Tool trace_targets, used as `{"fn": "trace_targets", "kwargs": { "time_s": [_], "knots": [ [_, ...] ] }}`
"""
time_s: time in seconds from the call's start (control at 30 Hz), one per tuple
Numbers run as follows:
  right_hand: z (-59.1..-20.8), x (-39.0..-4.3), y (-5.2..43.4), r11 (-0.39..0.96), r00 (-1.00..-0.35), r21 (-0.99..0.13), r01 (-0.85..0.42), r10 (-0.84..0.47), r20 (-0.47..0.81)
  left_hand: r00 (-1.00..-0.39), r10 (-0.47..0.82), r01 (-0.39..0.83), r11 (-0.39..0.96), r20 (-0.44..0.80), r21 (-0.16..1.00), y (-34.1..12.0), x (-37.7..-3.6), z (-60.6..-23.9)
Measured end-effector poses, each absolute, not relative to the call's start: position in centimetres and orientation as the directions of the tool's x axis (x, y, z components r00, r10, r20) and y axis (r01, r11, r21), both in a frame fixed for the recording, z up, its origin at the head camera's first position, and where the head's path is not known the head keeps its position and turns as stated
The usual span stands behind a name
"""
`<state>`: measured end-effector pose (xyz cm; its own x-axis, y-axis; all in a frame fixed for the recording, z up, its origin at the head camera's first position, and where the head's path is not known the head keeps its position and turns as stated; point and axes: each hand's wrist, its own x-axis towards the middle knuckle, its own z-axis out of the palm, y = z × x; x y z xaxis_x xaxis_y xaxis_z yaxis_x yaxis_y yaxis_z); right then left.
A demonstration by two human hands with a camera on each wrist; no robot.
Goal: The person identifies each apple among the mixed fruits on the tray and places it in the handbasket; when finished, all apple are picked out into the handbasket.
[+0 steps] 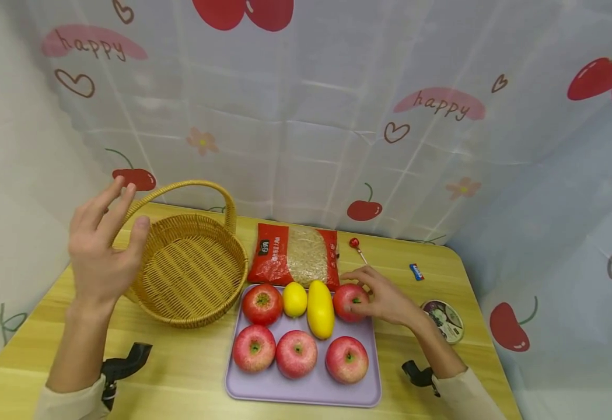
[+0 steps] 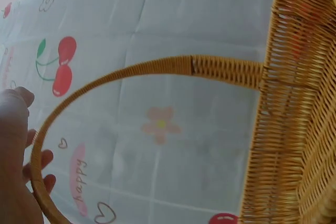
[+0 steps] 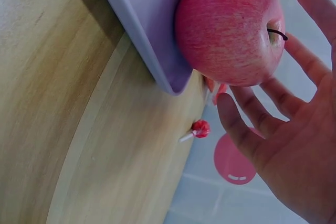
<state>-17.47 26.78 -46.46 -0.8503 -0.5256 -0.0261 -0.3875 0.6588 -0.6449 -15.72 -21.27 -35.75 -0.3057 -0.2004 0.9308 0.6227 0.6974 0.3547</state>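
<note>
My left hand [image 1: 123,211] is raised with its fingers spread, just left of the rim of a woven basket [image 1: 190,265]. It holds nothing. In the left wrist view its fingers [image 2: 38,165] lie close to the basket's arched handle [image 2: 157,68]; whether they touch it I cannot tell. My right hand [image 1: 362,297] reaches onto the lilac tray [image 1: 306,392], its straight fingers [image 3: 247,129] lying against the red apple [image 1: 348,300] [image 3: 231,30] at the tray's back right corner. Beside that apple lie a yellow mango [image 1: 320,309], a lemon [image 1: 294,298] and a red tomato [image 1: 262,304].
Three more red apples [image 1: 296,353] fill the tray's front row. A red bag of dry food [image 1: 293,255] lies behind the tray, with a lollipop [image 1: 355,245] [image 3: 199,128] and a small blue packet [image 1: 416,271] to its right. A round tin [image 1: 444,319] sits near the table's right edge.
</note>
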Motion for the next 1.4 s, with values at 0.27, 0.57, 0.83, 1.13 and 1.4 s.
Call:
{"fn": "trace_targets", "kwargs": {
  "time_s": [0.27, 0.57, 0.83, 1.13, 1.4],
  "knots": [
    [-46.7, -17.4, 26.9, 0.666, -0.840, -0.647, -0.372, -0.538, -0.071, -0.231, -0.273, 0.671, 0.650, 0.934, 0.356, -21.3, -16.1, -36.5],
    [-47.0, -16.9, 27.1, 0.673, -0.843, -0.645, -0.362, -0.531, -0.081, -0.277, -0.260, 0.695, 0.611, 0.925, 0.379, -22.8, -16.8, -38.2],
    [-47.2, -16.9, 27.0, 0.681, -0.845, -0.633, -0.368, -0.529, -0.077, -0.235, -0.292, 0.693, 0.619, 0.927, 0.370, -23.3, -16.6, -38.7],
    [-47.3, -16.5, 27.0, 0.689, -0.846, -0.638, -0.345, -0.522, -0.106, -0.194, -0.297, 0.676, 0.650, 0.935, 0.347, -23.8, -16.7, -39.8],
    [-47.5, -16.4, 26.9, 0.696, -0.847, -0.638, -0.330, -0.517, -0.126, -0.188, -0.306, 0.677, 0.648, 0.933, 0.348, -24.0, -16.9, -40.2]
  ]
}}
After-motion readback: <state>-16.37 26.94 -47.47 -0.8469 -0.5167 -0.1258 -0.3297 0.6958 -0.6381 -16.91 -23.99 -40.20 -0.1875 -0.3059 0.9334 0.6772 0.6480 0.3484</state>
